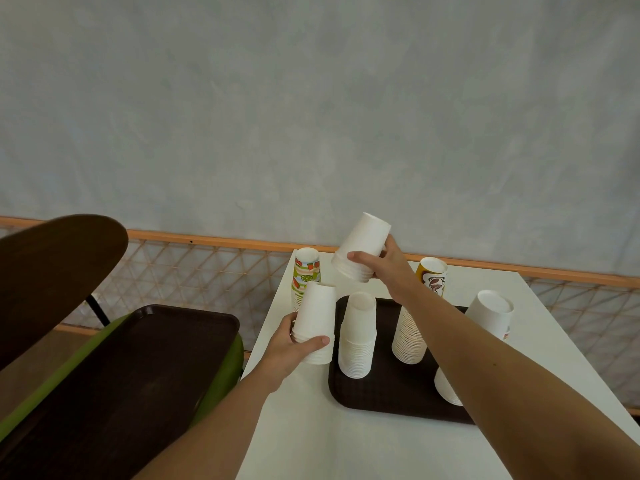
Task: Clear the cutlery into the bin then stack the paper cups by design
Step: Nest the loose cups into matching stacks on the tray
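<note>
Left hand [294, 344] grips short white stack [317, 317] of upturned cups, thumb in front, fingers behind; stack upright, low at counter [311, 438] edge, contact unclear. Right hand [388, 268] grips tilted white stack [362, 247], held in air, above and beyond left hand. Tall white stack [358, 334] stands on dark tray [381, 396], just right of left hand, below right hand. Fruit-print stack [306, 271] just behind left hand. Brown-print stack [433, 277] beside right wrist, on its right.

A canteen or café: brown serving trays [363, 393], stacked paper cups [356, 336] on a white bench [311, 438], green bin [228, 368] at left.
</note>
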Motion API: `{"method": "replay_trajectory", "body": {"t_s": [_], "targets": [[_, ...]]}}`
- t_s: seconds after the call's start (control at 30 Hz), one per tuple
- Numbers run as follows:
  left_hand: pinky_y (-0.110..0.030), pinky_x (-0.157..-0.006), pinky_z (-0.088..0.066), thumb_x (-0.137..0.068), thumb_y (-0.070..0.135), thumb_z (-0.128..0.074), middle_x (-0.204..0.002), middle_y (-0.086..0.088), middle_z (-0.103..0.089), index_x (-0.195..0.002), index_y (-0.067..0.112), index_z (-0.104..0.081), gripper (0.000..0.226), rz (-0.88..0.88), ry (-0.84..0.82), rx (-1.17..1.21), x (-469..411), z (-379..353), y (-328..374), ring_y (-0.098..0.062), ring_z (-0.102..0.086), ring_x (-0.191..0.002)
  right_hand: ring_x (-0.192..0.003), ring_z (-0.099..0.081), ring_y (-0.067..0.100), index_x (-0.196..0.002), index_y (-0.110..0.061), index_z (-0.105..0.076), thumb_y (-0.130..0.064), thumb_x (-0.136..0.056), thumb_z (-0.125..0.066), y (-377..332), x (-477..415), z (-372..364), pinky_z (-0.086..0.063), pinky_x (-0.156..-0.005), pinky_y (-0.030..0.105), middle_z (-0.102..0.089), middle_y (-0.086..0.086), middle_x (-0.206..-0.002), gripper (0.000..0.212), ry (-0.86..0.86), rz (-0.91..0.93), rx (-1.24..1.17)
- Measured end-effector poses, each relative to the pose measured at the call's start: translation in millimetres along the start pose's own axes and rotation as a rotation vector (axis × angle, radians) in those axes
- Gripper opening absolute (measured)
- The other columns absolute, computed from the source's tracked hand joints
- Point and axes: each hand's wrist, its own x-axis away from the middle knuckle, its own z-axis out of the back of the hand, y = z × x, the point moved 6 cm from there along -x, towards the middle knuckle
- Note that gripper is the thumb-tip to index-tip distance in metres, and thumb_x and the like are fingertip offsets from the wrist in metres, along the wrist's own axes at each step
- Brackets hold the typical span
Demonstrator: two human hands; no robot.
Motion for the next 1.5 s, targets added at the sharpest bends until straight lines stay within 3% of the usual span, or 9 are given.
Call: {"method": "replay_trajectory", "body": {"t_s": [0.27,0.47,0.7,0.8,0.97,1.1,1.23,1.43,1.5], "targets": [[-0.038,-0.098,-0.048,-0.068,0.028,-0.082,-0.124,-0.001,-0.056,-0.132,0.021,-0.041,0.076,-0.023,0.013,0.028,-6.5,-3.6,6.6,-0.02,-0.054,-0.113,-0.111,-0.05,0.022,-0.139,-0.02,-0.028,-0.026,-0.072,-0.079,35.3,12.6,1.7,-0.048,-0.091,0.039,-0.049,0.005,-0.129,0.085,-0.033,-0.034,0.406],[-0.033,-0.095,-0.049,-0.071,0.025,-0.08,-0.123,0.001,-0.057,-0.132,0.021,-0.042,0.073,-0.057,0.022,0.031,-7.9,-7.1,11.9,-0.018,-0.055,-0.113,-0.123,-0.047,0.028,-0.141,-0.018,-0.021,-0.025,-0.077,-0.076,56.3,25.9,0.2,-0.045,-0.099,0.042,-0.044,0.009,-0.137,0.085,-0.103,-0.116,0.51],[-0.033,-0.094,-0.049,-0.071,0.027,-0.08,-0.125,0.0,-0.056,-0.133,0.021,-0.04,0.074,-0.058,0.028,0.012,-9.8,-10.8,13.0,-0.019,-0.054,-0.114,-0.122,-0.046,0.025,-0.138,-0.024,-0.027,-0.036,-0.077,-0.075,48.9,23.6,1.5,-0.044,-0.098,0.036,-0.045,0.01,-0.135,0.079,-0.137,-0.088,0.507],[-0.037,-0.099,-0.048,-0.071,0.029,-0.08,-0.126,-0.001,-0.054,-0.134,0.021,-0.039,0.076,-0.054,0.034,0.0,-11.8,-11.5,14.7,-0.02,-0.053,-0.116,-0.125,-0.045,0.023,-0.137,-0.023,-0.032,-0.039,-0.08,-0.07,32.1,22.2,-1.7,-0.039,-0.094,0.029,-0.047,0.007,-0.134,0.07,-0.12,0.004,0.439],[-0.033,-0.095,-0.048,-0.071,0.029,-0.079,-0.124,0.001,-0.055,-0.133,0.022,-0.039,0.074,-0.07,0.026,0.027,-11.3,-13.5,21.3,-0.018,-0.054,-0.114,-0.114,-0.047,0.013,-0.137,-0.021,-0.037,-0.039,-0.082,-0.068,3.3,20.7,-14.2,-0.038,-0.094,0.025,-0.051,0.003,-0.13,0.065,-0.104,0.12,0.343],[-0.033,-0.093,-0.049,-0.072,0.028,-0.079,-0.122,0.003,-0.058,-0.13,0.023,-0.042,0.069,-0.101,0.009,0.062,-12.0,-17.4,29.4,-0.016,-0.057,-0.111,-0.114,-0.05,0.016,-0.143,-0.024,-0.027,-0.039,-0.077,-0.073,4.2,19.7,-31.4,-0.04,-0.088,0.026,-0.049,0.001,-0.126,0.082,-0.233,0.031,0.323],[-0.035,-0.094,-0.05,-0.072,0.03,-0.079,-0.12,0.003,-0.059,-0.13,0.024,-0.044,0.068,-0.118,-0.005,0.084,-12.8,-18.9,35.2,-0.015,-0.057,-0.11,-0.111,-0.054,0.017,-0.146,-0.025,-0.019,-0.041,-0.072,-0.077,15.7,18.7,-41.6,-0.045,-0.095,0.032,-0.053,0.001,-0.126,0.095,-0.332,-0.064,0.329],[-0.042,-0.096,-0.051,-0.054,0.044,-0.084,-0.123,0.0,-0.058,-0.133,0.024,-0.041,0.092,-0.118,-0.054,0.081,-11.2,-18.5,42.0,-0.019,-0.057,-0.114,-0.108,-0.061,0.017,-0.129,-0.023,-0.049,-0.033,-0.074,-0.077,22.3,23.7,-48.5,-0.052,-0.093,0.037,-0.063,-0.001,-0.119,0.063,-0.45,-0.133,0.287],[-0.044,-0.096,-0.051,-0.06,0.032,-0.085,-0.123,-0.001,-0.058,-0.133,0.023,-0.041,0.086,-0.117,-0.071,0.058,-9.8,-19.2,42.3,-0.02,-0.056,-0.114,-0.107,-0.06,0.016,-0.128,-0.025,-0.048,-0.032,-0.073,-0.078,18.6,22.9,-47.4,-0.053,-0.09,0.036,-0.063,-0.002,-0.118,0.063,-0.429,-0.125,0.272]]}}
